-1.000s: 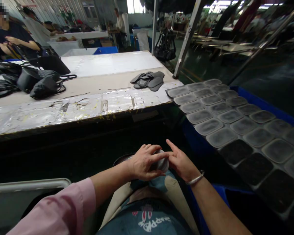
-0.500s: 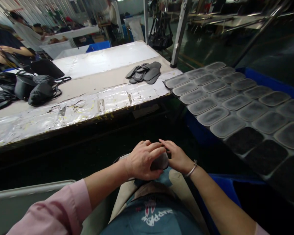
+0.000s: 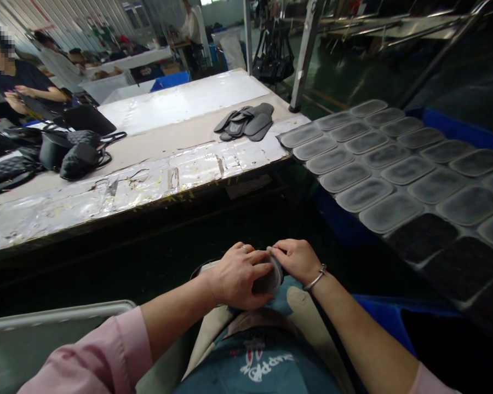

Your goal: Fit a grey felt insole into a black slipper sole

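Note:
Over my lap, my left hand (image 3: 236, 274) is wrapped round a stack of grey oval pads (image 3: 268, 279). My right hand (image 3: 296, 259) pinches the top edge of that stack with its fingertips curled. A bracelet sits on my right wrist. To the right, a tray (image 3: 398, 180) holds rows of pale oval pads and, nearer me, several dark rectangular pads (image 3: 421, 235).
A long worktable (image 3: 148, 164) with taped foil along its front edge stands ahead. On it lie dark flat cut pieces (image 3: 246, 121) and black quilted bags (image 3: 74, 153). Another person (image 3: 12, 82) works at far left. A grey bin edge (image 3: 57, 314) is at lower left.
My right hand went from open, fingers stretched beside the stack, to a pinch on the stack's top edge. The camera tilted down a little.

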### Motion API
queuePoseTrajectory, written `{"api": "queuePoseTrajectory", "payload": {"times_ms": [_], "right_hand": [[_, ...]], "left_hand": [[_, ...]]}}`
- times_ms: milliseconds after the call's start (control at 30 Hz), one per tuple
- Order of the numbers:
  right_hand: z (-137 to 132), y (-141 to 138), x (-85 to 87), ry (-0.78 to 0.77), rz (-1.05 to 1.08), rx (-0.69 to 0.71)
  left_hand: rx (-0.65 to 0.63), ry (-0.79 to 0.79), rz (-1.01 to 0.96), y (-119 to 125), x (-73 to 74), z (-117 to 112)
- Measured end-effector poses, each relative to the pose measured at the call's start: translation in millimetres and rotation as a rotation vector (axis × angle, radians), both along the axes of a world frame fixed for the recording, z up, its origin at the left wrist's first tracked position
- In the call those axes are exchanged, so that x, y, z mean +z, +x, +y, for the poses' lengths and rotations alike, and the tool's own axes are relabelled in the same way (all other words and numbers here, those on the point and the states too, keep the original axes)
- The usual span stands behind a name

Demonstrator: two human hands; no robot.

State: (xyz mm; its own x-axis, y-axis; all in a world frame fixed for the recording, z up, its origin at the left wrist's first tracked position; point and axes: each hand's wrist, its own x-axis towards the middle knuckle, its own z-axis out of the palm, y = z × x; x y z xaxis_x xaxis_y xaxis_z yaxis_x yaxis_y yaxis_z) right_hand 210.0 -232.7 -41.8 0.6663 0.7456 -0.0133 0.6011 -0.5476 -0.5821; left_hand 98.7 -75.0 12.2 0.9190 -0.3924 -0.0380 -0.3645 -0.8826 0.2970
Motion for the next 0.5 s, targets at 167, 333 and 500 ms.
{"api": "queuePoseTrajectory", "payload": {"times_ms": [167, 333, 500], "right_hand": [[2.4, 5.1, -0.3, -0.009, 0.004, 0.020], [2.5, 6.8, -2.6, 0.025, 0.029, 0.038], [-1.6, 9.5, -6.8, 0.088, 0.118, 0.029]], "left_hand": [[0.074, 0.029, 0.035, 0.3, -0.5, -4.1], [0.112, 0.085, 0.088, 1.6, 3.8, -3.9], [0.120, 0.103, 0.074, 3.2, 3.7, -3.3]]}}
